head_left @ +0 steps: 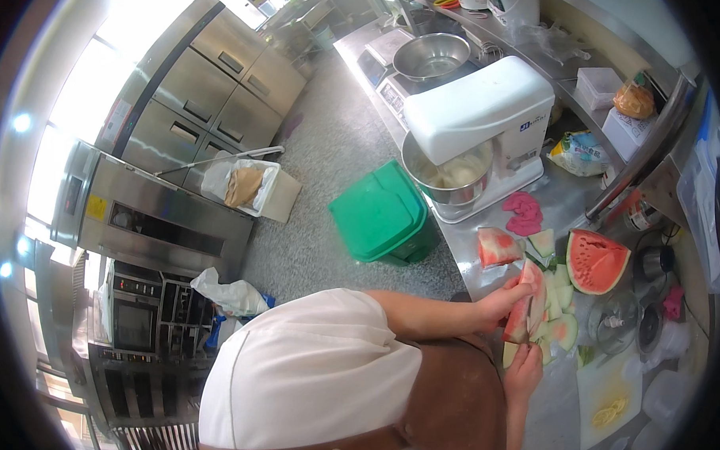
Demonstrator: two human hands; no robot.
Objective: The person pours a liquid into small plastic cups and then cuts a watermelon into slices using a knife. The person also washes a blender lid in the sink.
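Note:
My left hand (499, 306) is closed around a peeled-looking watermelon piece (517, 323), red with pale patches, held over the steel counter. My right hand (524, 370) grips a knife (529, 330), its thin blade against that piece; the handle is mostly hidden in my fingers. Under and beside the hands lie several pale green strips of watermelon rind (566, 329). Just beyond my left hand sits another watermelon chunk (498, 247), partly pared. A large cut watermelon wedge (598, 263) with red flesh stands farther right.
A white stand mixer (483, 110) with a steel bowl stands beyond the fruit, near a pink cloth (522, 213). A cutting board (610, 399) with yellow slices lies at the right. Beside the counter are a green lidded bin (382, 212) and a lined white bin (278, 194).

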